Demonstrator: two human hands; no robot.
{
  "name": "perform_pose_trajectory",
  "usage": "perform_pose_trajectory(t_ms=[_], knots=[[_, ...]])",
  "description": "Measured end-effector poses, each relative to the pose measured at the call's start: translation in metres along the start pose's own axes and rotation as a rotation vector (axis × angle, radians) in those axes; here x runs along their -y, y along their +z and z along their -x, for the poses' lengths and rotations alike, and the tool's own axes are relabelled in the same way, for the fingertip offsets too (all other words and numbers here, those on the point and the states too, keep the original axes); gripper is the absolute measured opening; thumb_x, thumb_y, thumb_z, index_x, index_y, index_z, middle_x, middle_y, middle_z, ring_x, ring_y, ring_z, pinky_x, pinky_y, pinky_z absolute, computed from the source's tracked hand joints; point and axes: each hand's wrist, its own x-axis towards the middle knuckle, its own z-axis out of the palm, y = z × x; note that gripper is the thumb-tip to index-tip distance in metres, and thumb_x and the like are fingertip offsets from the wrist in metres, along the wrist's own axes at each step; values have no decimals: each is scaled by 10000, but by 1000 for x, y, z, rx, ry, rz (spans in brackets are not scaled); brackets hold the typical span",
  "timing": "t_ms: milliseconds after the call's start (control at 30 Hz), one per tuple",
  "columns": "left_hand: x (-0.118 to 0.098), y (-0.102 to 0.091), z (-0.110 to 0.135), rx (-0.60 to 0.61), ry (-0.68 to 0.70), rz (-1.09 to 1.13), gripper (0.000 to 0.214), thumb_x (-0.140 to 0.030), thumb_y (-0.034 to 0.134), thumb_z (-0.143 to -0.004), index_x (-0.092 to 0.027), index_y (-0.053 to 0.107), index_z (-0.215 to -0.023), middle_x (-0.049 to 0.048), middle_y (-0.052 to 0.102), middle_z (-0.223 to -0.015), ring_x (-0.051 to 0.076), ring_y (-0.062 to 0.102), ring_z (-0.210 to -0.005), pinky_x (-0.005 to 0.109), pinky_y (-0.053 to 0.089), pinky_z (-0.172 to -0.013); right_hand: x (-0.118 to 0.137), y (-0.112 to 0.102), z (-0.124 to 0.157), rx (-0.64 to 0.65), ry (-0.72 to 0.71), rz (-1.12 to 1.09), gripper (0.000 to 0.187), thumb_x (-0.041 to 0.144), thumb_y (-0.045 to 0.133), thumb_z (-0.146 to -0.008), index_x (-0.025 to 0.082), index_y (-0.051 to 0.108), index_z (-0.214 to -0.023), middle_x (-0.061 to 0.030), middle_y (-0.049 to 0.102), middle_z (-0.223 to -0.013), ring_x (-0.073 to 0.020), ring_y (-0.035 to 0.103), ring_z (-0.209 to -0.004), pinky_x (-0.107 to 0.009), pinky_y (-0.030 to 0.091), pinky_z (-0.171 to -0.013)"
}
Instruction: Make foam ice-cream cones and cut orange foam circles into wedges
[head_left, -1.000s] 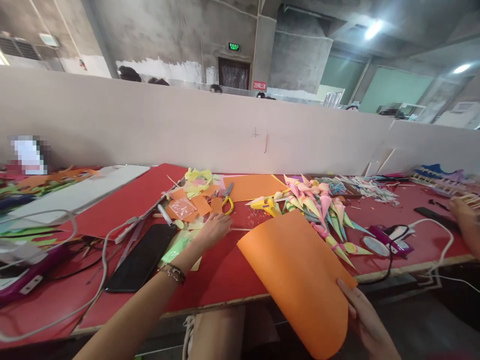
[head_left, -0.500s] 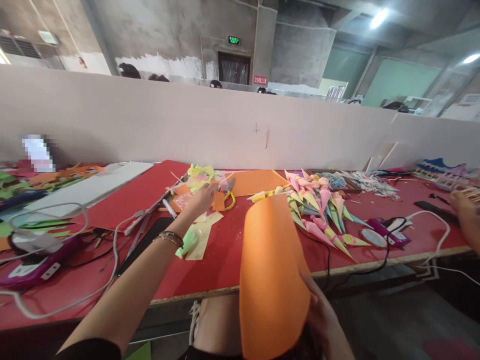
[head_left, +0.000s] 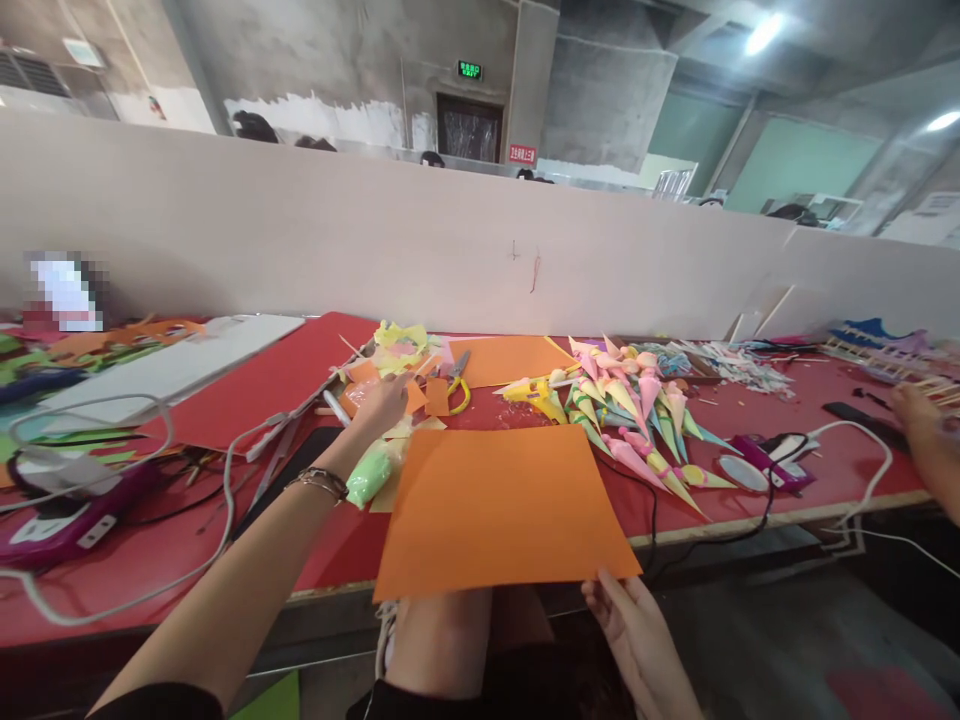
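A large orange paper sheet point(head_left: 502, 510) lies flat on the red table point(head_left: 247, 390), its near edge hanging over the table's front. My right hand point(head_left: 637, 640) sits below the sheet's near right corner, fingers stretched out and touching its edge. My left hand point(head_left: 382, 402) reaches forward over a heap of orange and yellow paper scraps point(head_left: 397, 365). Its fingers are closed on what looks like a thin wooden stick. A bracelet circles that wrist.
Yellow-handled scissors point(head_left: 456, 385) and a yellow glue gun point(head_left: 536, 395) lie behind the sheet. A pile of pastel paper cones point(head_left: 637, 410) spreads to the right, with cables and a purple device point(head_left: 765, 452). A black phone, white board point(head_left: 172, 365) and cords sit left. Another person's hand point(head_left: 919, 410) works far right.
The orange sheet, held upright and curled before, has come down flat onto the table. My left hand moved from the table's middle forward to the scraps.
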Motion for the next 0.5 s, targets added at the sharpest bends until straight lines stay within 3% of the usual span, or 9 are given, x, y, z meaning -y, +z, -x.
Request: perform_pose_trajectory(t_ms=[133,233,367,500], knots=[[-4,10,-2,31,19,6,511,-71,287,-775,-105,489,-1244,152,563,-1093,209,574,-965,322,464,-825,2,11,1,-28,49,-93,419,287,819,-528,211,632,-895,9,691,-877,-137,654,-837,-215,546,-778],[-16,18,-3,82,84,26,558,-102,323,-772,-141,400,-1323,143,526,-1205,213,512,-1102,321,444,-878,3,16,1,-59,24,-90,462,293,811,-534,230,592,-936,4,681,-955,-159,638,-915,-258,536,-812],[-26,15,-1,164,175,43,633,-272,454,-785,-215,282,-1392,92,374,-1410,204,366,-1271,271,391,-948,2,15,1,-84,25,-48,451,319,808,-524,226,579,-901,1,684,-888,-166,649,-827,-275,543,-755],[-3,-10,5,144,82,-23,548,-347,467,-793,-196,404,-1315,127,356,-1419,270,360,-1275,361,345,-991,5,10,-1,-57,62,-4,409,326,807,-522,211,601,-856,35,654,-709,-109,593,-562,-227,528,-576]])
